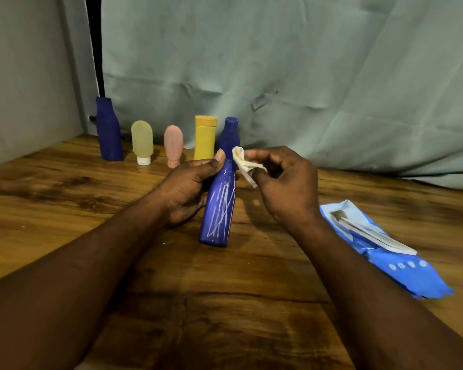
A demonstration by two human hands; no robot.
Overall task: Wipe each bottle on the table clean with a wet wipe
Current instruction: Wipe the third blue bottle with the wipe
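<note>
Currently gripped: your left hand (187,190) curls round the streaked blue bottle (218,209).
Right hand (284,182): your fingers pinch the wet wipe (245,162) beside its neck.

Dim, warm light falls from above, pooling soft dark shadows on the near tabletop (64,182), laying pale glints on the held bottle (218,209) and the glossy pack (412,273), while the picture is slightly soft throughout and bends toward its edges.
</note>
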